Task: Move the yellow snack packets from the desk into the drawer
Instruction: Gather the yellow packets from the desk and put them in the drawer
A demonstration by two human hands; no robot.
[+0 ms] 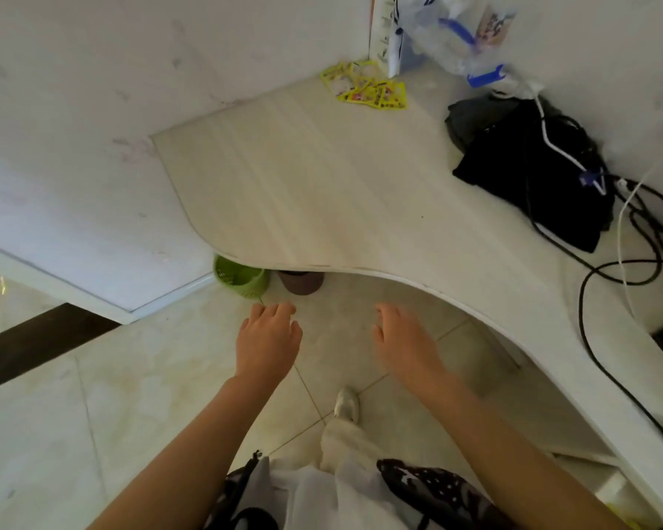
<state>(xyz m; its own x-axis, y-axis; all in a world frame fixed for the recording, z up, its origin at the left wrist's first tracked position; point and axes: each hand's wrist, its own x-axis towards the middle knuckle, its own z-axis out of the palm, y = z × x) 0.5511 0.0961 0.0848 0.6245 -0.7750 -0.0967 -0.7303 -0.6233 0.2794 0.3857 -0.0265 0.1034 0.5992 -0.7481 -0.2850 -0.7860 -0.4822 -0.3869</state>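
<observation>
Nothing moved yet, by the look of it: the yellow snack packets (364, 85) lie in a loose overlapping heap at the far corner of the counter (322, 193), tight against the wall and just beside a white upright panel. Both hands hang well short of them, out over the floor tiles in front of the counter's curved edge. The left hand (268, 340) is palm down, fingers loosely curled, holding nothing; the right hand (402, 344) is the same, relaxed and empty, a little blurred. No drawer is plainly visible from here (something pale sits under the counter at lower right, but I can't tell what), so I'd say the whole job is ahead: reach, gather, carry, stow. The packets look like thin, crinkly foil sachets, flat and glossy with printed faces, light enough to slide on that smooth pale wood-grain top. A soft black bag (532, 170) slumps at the right with black cables (590, 285) looping off it
</observation>
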